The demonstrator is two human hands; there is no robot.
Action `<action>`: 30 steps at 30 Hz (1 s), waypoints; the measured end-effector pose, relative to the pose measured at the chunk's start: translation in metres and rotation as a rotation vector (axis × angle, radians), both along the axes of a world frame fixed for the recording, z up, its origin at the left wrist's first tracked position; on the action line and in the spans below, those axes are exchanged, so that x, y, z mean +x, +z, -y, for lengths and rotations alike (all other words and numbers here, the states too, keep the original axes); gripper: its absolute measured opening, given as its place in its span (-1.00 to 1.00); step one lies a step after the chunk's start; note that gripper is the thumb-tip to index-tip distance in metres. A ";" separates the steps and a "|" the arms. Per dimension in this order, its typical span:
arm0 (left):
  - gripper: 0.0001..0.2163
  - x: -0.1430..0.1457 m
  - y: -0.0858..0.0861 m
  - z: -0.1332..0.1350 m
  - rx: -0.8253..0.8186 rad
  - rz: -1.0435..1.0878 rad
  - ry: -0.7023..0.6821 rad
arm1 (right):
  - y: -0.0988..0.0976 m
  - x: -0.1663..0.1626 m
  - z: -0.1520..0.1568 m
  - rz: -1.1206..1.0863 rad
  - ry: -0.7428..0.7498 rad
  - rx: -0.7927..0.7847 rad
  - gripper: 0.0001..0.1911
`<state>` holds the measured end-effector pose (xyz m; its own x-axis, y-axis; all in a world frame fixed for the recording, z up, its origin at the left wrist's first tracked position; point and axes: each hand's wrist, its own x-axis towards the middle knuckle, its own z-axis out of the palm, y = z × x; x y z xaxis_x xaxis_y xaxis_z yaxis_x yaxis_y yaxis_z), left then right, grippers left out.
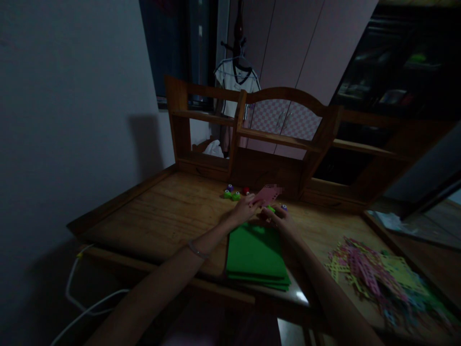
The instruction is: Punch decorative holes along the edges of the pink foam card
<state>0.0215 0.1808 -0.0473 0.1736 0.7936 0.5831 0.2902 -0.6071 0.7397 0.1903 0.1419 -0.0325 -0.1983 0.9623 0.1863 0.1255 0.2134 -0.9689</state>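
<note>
Both my hands reach out over a wooden desk in a dim room. My left hand pinches a pink sheet of paper held just above the desk. My right hand is closed around a small green punch, close under the pink sheet. A stack of green sheets lies flat on the desk right below both hands. Small punches, green, purple and red, sit just beyond my left hand.
A heap of punched paper strips, pink, yellow and green, lies on the desk at the right. A wooden shelf unit stands at the back of the desk. A white cable hangs off the left side. A white shirt hangs behind.
</note>
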 end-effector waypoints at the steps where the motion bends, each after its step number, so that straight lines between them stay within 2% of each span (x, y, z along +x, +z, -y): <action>1: -0.70 0.000 0.000 0.000 0.018 -0.029 -0.004 | 0.000 -0.001 0.000 -0.004 0.003 -0.003 -0.59; 5: -0.70 -0.002 0.001 0.000 0.065 -0.132 -0.036 | 0.001 -0.002 0.000 0.009 -0.005 0.017 -0.55; 14: -0.71 -0.003 0.002 0.002 0.111 -0.182 -0.032 | -0.007 -0.001 -0.004 -0.016 0.006 0.034 -0.59; 24: -0.74 0.001 0.009 0.011 -0.038 -0.111 0.051 | -0.002 -0.003 -0.002 -0.007 0.014 0.015 -0.57; 30: -0.74 0.001 0.009 0.011 -0.043 -0.100 0.038 | -0.003 -0.002 -0.002 0.024 0.021 0.033 -0.62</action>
